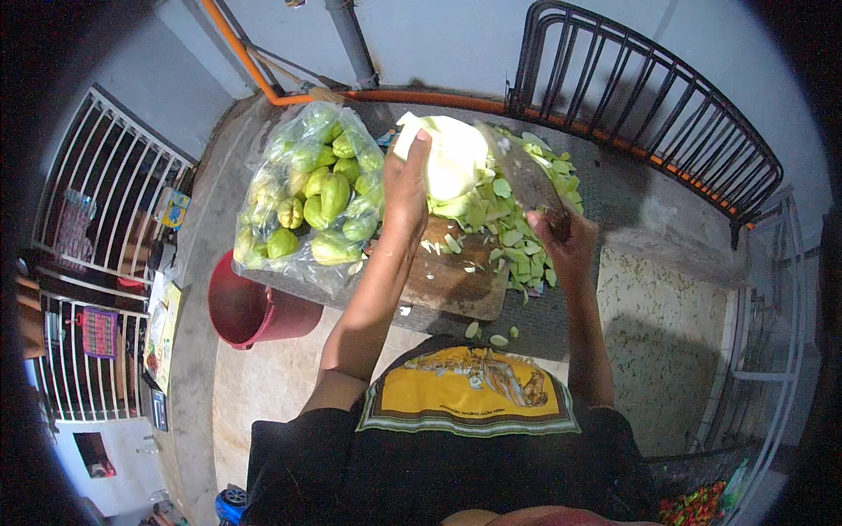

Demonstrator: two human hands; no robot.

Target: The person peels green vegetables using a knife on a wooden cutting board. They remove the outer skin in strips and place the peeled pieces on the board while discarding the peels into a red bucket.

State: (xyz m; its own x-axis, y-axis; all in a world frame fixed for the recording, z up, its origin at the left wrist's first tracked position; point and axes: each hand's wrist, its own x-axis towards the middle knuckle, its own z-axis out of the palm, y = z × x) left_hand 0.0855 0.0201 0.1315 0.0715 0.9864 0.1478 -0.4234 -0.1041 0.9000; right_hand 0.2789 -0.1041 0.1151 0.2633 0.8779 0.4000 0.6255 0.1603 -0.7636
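My left hand [411,164] grips a pale round vegetable [454,158], apparently a head of cabbage, bleached by bright light. It is held above a wooden cutting board [454,289]. In my right hand [569,243] is a broad-bladed knife [523,167], like a cleaver, its blade blurred and angled up towards the vegetable. Cut pale-green pieces [520,243] lie heaped under and beside the knife, spilling past the board's right side. Small pale scraps dot the board. Left of my left arm rests a clear plastic bag [263,191] full of green chayotes [334,194].
The dark textured tabletop [447,323] holds these things, with a few slices at its near edge. A red bucket [263,306] stands on the floor by the bag. Behind are a black metal rack [631,79], an orange pipe [421,98] and a broom [322,93].
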